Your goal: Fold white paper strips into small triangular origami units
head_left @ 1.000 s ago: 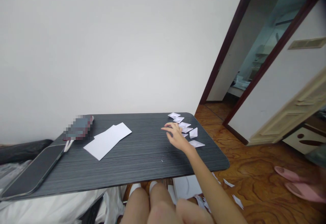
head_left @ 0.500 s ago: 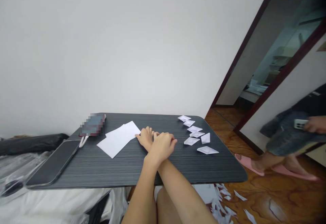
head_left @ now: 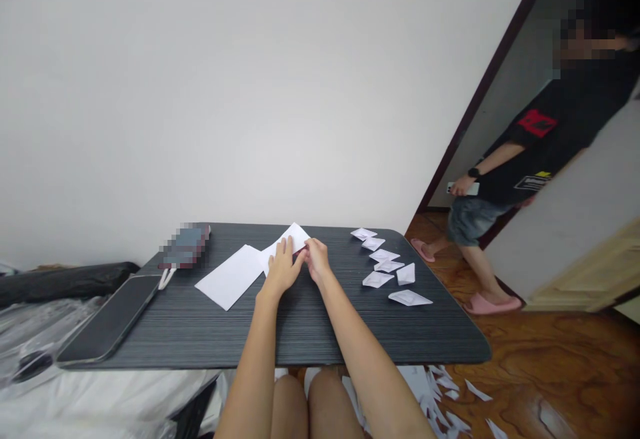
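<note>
A white sheet of paper lies slanted in front of me on the dark table. My left hand rests on it with fingers stretched out. My right hand pinches the sheet's right corner between thumb and fingers. Just left of it, another white paper sheet lies flat, its right end meeting the first one. Several small folded paper boats stand in a loose group at the table's right side, apart from both hands.
On the left lie a phone, a white cable and a pixelated item. Paper scraps litter the floor at right. A person with a phone in hand walks by the doorway.
My hands, crossed before, have come apart. The right one now pinches a sheet that has shifted right, away from the other; the left lies on it. The person has moved toward the doorway.
</note>
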Tool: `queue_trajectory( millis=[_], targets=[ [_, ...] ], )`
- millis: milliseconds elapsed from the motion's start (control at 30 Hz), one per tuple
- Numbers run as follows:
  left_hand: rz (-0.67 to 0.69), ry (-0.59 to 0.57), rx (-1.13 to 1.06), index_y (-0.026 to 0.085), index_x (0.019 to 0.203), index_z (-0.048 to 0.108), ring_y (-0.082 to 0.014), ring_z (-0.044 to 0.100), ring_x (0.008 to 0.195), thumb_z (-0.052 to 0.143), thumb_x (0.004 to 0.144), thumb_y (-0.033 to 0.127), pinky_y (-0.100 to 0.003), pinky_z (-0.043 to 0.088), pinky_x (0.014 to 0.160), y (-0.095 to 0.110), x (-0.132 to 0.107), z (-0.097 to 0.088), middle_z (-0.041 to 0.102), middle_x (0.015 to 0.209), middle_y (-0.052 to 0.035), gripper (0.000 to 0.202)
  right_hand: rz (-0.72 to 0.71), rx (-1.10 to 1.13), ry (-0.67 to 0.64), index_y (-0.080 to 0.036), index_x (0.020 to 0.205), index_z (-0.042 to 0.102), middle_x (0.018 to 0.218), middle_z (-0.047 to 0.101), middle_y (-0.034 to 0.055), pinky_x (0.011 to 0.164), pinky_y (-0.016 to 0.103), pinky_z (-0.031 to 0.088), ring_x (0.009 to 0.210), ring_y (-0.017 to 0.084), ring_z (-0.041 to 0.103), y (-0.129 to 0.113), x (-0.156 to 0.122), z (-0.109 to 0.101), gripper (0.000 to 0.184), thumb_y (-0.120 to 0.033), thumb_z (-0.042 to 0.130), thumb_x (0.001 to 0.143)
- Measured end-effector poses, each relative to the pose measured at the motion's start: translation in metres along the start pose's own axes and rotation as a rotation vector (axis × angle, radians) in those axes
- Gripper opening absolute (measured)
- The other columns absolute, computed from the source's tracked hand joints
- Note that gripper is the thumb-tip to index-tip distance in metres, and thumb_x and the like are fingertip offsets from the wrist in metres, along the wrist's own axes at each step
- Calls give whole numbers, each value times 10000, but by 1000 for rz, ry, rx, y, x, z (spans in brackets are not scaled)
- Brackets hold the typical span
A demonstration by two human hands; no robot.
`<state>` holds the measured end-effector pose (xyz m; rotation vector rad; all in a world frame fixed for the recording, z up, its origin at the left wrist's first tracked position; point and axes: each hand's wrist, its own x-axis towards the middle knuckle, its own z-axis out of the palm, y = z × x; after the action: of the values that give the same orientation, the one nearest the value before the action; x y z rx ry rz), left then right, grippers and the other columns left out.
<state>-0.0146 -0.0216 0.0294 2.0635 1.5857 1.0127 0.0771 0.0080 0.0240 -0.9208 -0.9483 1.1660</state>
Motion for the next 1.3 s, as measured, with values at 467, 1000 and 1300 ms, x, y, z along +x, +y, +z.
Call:
queue_trajectory(
  millis=[467, 1000, 1300],
  targets=[
    [-279, -251, -979, 69, 935, 592, -208, 609, 731, 648, 611, 332, -296, 472, 656, 15, 26, -21, 652, 856, -132, 421, -150, -199, -19, -171, 969, 563, 991, 601, 86, 764, 324, 433, 859, 180, 562, -63, 2, -55, 433, -325, 652, 574],
    [-466, -537, -1122, 110, 1007, 559, -191, 603, 621, 212, 689, 695, -283, 453, 534, -13, 38, -13, 639, 721, -124, 751, -253, -230, -186, -174, 685, 668, 710, 651, 31, 575, 245, 421, 638, 146, 570, -34, 9, -82, 149, -198, 528, 641],
    [-331, -550, -1033, 138, 985, 583, -141, 579, 682, 651, 627, 268, -238, 452, 588, -8, 31, -7, 631, 829, -74, 387, -257, -249, -249, -164, 743, 660, 769, 645, 46, 612, 249, 431, 698, 156, 574, -37, 8, -83, 160, -223, 536, 662]
  ],
)
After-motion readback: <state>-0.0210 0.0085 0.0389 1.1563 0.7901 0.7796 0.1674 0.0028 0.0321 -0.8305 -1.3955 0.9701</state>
